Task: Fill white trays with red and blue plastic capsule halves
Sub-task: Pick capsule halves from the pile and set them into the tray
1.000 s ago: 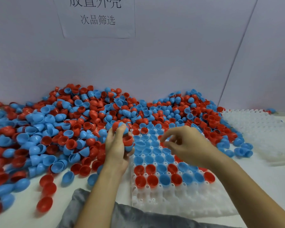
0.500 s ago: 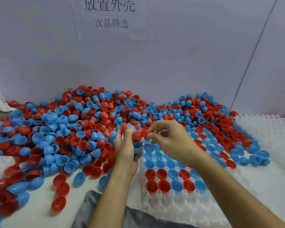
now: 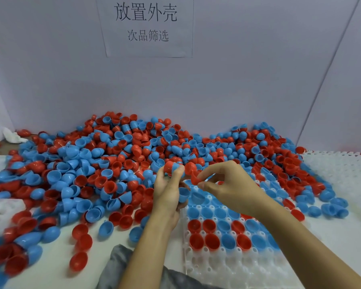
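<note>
Head view: both hands meet above the far end of a white tray (image 3: pixel 233 265) that lies at the desk's near edge. The left hand (image 3: pixel 168 192) is curled round a small clutch of capsule halves, with a blue half (image 3: pixel 183 193) cupped low against the palm and a red half (image 3: pixel 168 166) pinched up at the fingertips. The right hand (image 3: pixel 231 188) pinches a single red capsule half (image 3: pixel 195 178) between thumb and forefinger, just beside the left hand's fingertips, with its other fingers bent. The tray's far rows hold mostly blue halves and the middle rows a mix of red and blue, all sitting open side up; its nearest rows of sockets are bare. A large heap of loose red and blue halves (image 3: pixel 117 161) covers the desk from the left edge across to the far right, banked against the back wall. More white trays (image 3: pixel 346 174) lie along the right edge. A paper sign (image 3: pixel 145 26) with printed characters hangs on the wall. A grey cloth (image 3: pixel 121 265) shows at the near edge.
</note>
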Demonstrator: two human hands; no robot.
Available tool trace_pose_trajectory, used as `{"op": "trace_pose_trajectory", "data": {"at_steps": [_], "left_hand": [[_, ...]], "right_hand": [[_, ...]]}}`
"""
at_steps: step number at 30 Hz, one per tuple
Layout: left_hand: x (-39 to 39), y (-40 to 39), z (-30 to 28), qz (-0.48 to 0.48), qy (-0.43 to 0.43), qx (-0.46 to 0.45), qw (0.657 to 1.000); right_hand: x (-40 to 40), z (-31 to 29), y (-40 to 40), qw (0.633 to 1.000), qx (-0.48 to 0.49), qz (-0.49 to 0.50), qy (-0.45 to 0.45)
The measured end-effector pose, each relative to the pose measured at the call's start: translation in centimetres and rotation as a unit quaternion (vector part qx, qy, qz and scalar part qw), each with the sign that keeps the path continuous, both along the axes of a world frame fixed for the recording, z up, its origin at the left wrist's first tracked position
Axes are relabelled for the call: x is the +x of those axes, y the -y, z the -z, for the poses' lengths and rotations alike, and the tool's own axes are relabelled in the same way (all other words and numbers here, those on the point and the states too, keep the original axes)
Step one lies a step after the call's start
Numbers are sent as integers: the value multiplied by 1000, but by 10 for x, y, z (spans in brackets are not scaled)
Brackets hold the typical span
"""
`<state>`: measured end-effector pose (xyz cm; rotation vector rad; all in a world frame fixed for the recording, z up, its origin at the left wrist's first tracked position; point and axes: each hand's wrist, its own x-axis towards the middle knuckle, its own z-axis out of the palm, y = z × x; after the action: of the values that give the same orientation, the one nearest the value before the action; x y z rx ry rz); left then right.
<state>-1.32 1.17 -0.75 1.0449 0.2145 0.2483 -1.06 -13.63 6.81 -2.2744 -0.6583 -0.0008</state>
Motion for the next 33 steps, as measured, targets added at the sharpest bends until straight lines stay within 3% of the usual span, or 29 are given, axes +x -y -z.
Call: {"op": "trace_pose_trajectory", "data": {"at_steps": [4, 7, 14, 17, 22, 30, 33], "left_hand": [[1, 0, 3, -10, -12, 8, 1000], [2, 0, 4, -12, -22, 2, 1000], [1, -3, 0, 6, -25, -68, 997], [-1, -2, -1, 21, -9, -81, 996], [-1, -2, -3, 19, 1, -85, 996], [1, -1, 4, -43, -13, -18, 999], [2, -2, 5, -44, -7, -10, 999]], "right_hand": [[1, 3, -2, 996, -82, -7, 45], [1, 5, -2, 994, -86, -10, 62], [-1, 7, 0, 993, 119, 5, 3], [-2, 9, -1, 989, 143, 10, -34], [1, 14, 1, 995, 84, 24, -38], [3, 20, 6, 987, -95, 28, 126], [4, 23, 7, 985, -101, 12, 138]]}}
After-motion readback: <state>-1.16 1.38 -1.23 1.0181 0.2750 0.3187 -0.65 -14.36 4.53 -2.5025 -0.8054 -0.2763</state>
